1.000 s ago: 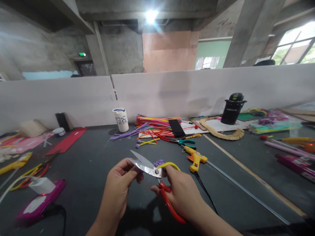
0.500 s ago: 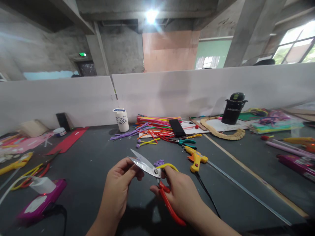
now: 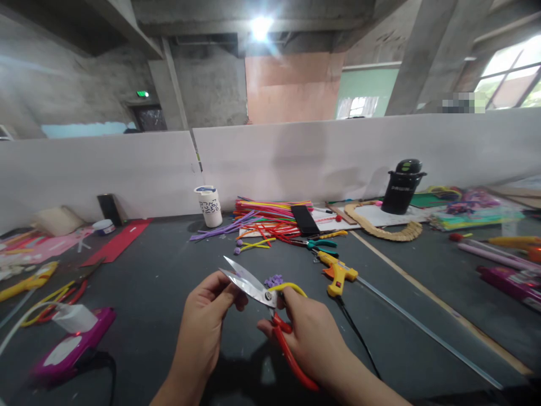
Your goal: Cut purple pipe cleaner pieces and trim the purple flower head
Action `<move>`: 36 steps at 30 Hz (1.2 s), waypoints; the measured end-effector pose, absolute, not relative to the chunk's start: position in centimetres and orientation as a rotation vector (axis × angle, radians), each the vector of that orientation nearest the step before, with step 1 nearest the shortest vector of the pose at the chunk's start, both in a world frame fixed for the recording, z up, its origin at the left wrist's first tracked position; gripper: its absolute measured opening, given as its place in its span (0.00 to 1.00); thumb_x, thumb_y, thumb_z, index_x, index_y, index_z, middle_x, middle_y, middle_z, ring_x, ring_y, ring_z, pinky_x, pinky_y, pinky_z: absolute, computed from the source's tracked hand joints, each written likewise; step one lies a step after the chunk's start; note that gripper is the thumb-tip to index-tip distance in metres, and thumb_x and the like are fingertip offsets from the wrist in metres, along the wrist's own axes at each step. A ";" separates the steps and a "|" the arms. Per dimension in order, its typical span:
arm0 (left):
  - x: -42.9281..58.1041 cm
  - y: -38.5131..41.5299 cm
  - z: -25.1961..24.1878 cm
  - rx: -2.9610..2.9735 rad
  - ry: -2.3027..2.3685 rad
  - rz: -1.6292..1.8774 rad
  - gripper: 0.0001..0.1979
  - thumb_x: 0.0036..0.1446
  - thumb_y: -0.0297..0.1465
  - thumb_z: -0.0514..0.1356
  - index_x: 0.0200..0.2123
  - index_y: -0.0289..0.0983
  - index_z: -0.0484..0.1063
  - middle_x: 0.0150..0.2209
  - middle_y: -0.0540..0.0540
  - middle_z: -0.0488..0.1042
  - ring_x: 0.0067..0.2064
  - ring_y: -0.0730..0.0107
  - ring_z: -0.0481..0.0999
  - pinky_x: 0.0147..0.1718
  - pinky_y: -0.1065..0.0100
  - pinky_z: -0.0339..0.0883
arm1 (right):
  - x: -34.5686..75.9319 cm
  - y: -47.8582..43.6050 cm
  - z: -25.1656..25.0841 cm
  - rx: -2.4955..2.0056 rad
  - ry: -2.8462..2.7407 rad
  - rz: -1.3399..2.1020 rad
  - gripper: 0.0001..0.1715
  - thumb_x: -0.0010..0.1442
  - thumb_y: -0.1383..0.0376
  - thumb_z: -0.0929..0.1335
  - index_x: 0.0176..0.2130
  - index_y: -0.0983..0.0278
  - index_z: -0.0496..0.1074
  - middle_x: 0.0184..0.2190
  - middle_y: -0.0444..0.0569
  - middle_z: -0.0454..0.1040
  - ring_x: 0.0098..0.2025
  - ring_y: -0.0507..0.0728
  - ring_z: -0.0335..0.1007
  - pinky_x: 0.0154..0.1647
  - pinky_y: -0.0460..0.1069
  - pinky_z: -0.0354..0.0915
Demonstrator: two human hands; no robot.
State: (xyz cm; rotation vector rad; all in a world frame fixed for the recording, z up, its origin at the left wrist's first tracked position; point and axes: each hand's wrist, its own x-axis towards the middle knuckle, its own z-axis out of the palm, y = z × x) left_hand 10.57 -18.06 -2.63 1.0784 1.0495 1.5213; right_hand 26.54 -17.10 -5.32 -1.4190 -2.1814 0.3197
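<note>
My right hand [image 3: 310, 321] grips a pair of scissors [image 3: 256, 287] with one yellow and one red handle. The blades are parted and point up and to the left. My left hand [image 3: 211, 301] is closed in a pinch beside the blades; whatever its fingers hold is hidden behind them. Just beyond the scissors' pivot lies a small heap of purple pieces [image 3: 274, 280] on the dark table. Farther back are yellow stems with purple ball tips [image 3: 251, 245].
A yellow glue gun [image 3: 338, 273] with a long clear stick lies right of my hands. Green-handled pliers [image 3: 321, 246], a bundle of pipe cleaners [image 3: 270, 211], a white cup [image 3: 209, 207] and a black tumbler [image 3: 399, 189] are behind. A purple power strip [image 3: 78, 344] sits at left.
Almost nothing differs; the view has shifted very slightly. Both hands and the parted scissors keep their places.
</note>
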 end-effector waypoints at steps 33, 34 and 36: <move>10.5 -17.9 -2.3 0.942 0.976 1.524 0.03 0.43 0.27 0.64 0.24 0.33 0.73 0.21 0.51 0.69 0.22 0.79 0.64 0.22 0.76 0.58 | 26.3 -17.1 -6.0 -1.402 -2.171 0.309 0.21 0.53 0.47 0.63 0.27 0.63 0.63 0.21 0.45 0.71 0.22 0.54 0.66 0.21 0.45 0.48; 10.6 -17.9 -2.3 0.936 0.976 1.520 0.04 0.43 0.28 0.64 0.24 0.33 0.73 0.21 0.51 0.70 0.22 0.79 0.64 0.22 0.76 0.58 | 26.3 -17.0 -5.9 -1.400 -2.159 0.347 0.21 0.53 0.48 0.63 0.27 0.63 0.62 0.21 0.45 0.71 0.22 0.54 0.66 0.21 0.45 0.48; 10.7 -17.8 -2.4 0.919 0.984 1.505 0.04 0.44 0.28 0.63 0.25 0.33 0.72 0.21 0.50 0.71 0.22 0.78 0.65 0.22 0.76 0.59 | 26.4 -17.0 -5.7 -1.398 -2.142 0.422 0.19 0.53 0.49 0.63 0.27 0.62 0.62 0.21 0.44 0.70 0.22 0.53 0.65 0.21 0.44 0.48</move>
